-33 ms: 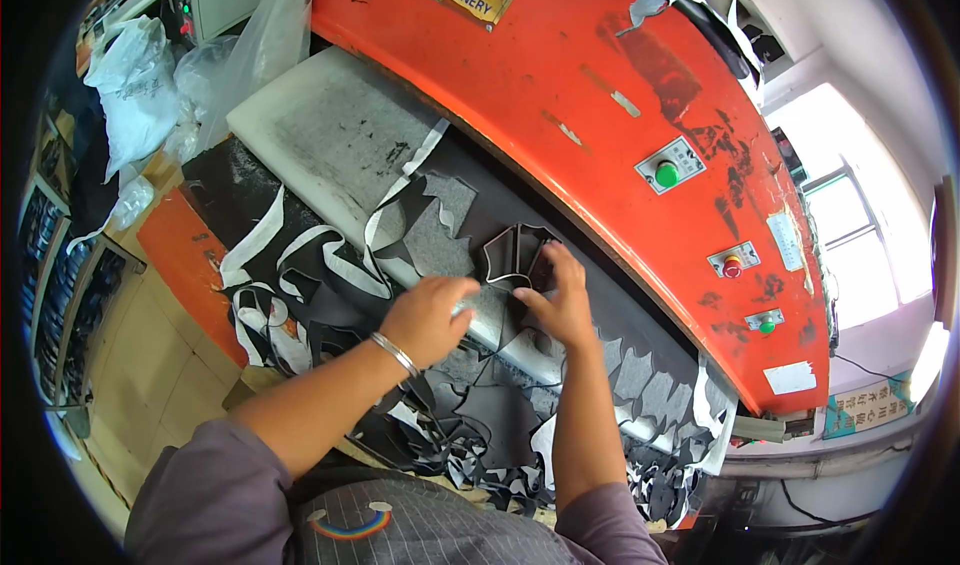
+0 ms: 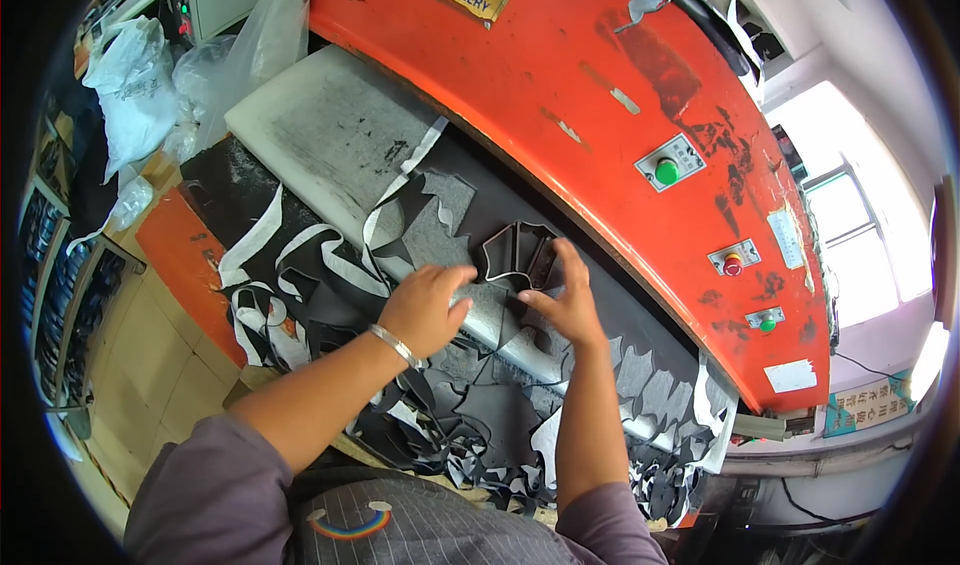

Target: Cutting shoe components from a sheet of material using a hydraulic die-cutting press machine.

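Note:
A dark metal cutting die [image 2: 517, 255] with thin upright walls and a crossbar stands on the black sheet material [image 2: 480, 170]. At its right side is my right hand [image 2: 570, 305], thumb and fingers spread around the near right corner; the fingertips are at or just off the wall. My left hand [image 2: 425, 312] hovers to the lower left of the die, fingers apart and holding nothing, with a silver bangle on the wrist. Under and beside the hands, grey fabric backing [image 2: 437, 235] shows with jagged cut-out edges.
A red press beam [image 2: 600, 115] slants across behind the die, bearing green buttons [image 2: 667, 172] and a red button [image 2: 732, 265]. A pale cutting board [image 2: 320, 115] lies underneath. Loose strips [image 2: 255, 237] and scraps [image 2: 480, 460] pile at left and near me. White bags [image 2: 135, 95] stand far left.
My right hand's fingers have shifted slightly right, away from the die, showing more of its wall. My left hand has risen a little in the view. The die stays about where it was.

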### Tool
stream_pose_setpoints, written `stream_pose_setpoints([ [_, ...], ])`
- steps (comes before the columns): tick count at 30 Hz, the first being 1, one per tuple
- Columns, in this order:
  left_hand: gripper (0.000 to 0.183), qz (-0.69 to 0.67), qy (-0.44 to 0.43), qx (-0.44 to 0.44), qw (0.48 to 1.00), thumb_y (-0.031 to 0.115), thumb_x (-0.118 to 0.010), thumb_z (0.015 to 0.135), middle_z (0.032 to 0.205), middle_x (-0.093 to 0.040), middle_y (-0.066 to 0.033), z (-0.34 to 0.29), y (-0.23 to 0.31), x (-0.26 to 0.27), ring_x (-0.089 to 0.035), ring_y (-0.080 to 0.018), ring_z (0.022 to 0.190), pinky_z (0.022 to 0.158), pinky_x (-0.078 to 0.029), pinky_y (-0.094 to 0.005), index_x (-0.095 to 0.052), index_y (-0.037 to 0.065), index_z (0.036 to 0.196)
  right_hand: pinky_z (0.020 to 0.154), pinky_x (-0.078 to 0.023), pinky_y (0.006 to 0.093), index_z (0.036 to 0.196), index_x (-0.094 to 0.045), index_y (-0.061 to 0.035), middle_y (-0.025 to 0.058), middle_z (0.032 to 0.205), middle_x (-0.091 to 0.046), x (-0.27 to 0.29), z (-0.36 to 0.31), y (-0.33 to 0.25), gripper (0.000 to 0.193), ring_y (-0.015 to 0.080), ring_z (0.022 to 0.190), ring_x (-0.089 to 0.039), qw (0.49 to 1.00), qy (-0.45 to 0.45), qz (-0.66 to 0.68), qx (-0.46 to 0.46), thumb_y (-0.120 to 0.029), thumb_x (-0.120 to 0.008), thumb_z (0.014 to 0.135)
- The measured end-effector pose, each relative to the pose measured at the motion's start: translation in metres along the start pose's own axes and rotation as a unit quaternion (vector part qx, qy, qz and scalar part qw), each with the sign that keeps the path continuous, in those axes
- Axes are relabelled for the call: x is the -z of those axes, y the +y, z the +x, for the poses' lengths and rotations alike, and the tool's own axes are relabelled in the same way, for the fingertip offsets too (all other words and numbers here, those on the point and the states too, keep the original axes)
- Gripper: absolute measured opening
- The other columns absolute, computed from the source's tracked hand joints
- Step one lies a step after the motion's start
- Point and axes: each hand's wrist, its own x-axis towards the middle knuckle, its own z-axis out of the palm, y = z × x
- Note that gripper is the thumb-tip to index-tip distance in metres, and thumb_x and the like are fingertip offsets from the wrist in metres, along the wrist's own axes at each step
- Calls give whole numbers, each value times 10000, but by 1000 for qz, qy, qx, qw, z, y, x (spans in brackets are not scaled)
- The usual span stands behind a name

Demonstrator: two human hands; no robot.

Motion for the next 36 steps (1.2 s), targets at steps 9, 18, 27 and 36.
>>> stream_pose_setpoints([
  [9, 777, 94, -34, -6, 995, 28, -535, 802, 1292, -549, -174, 26, -26, -42, -469, -329, 1230, 1102, -250, -460, -127, -2, 1463, 1137, -108, 517, 1505, -131, -92, 187, 1517, -269, 26, 26, 45, 1376, 323, 1421, -225, 982, -170, -5, -82, -462, -905, 429],
  [18, 742, 76, -46, 13, 996, 40, -486, 825, 1311, -555, -138, 27, -29, -40, -426, -314, 1285, 1110, -231, -463, -114, -17, 1465, 1128, -114, 522, 1480, -237, -87, 167, 1462, -381, 4, 14, 44, 1324, 296, 1394, -297, 992, -95, -52, -57, -523, -883, 410],
  [27, 692, 115, -58, -30, 991, 57, -485, 826, 1334, -537, -128, 16, -28, -39, -404, -300, 1310, 1112, -230, -460, -184, -45, 1440, 1142, -120, 502, 1460, -279, -69, 146, 1431, -429, 4, 7, 46, 1288, 278, 1355, -366, 995, -80, -46, -37, -506, -877, 406],
  [36, 685, 102, -81, -24, 991, 58, -477, 826, 1372, -503, -104, 19, -30, -36, -368, -273, 1338, 1129, -192, -446, -186, -41, 1438, 1149, -122, 491, 1459, -278, -74, 141, 1401, -467, 2, 9, 40, 1276, 282, 1331, -399, 995, -67, -45, -51, -448, -885, 400],
])
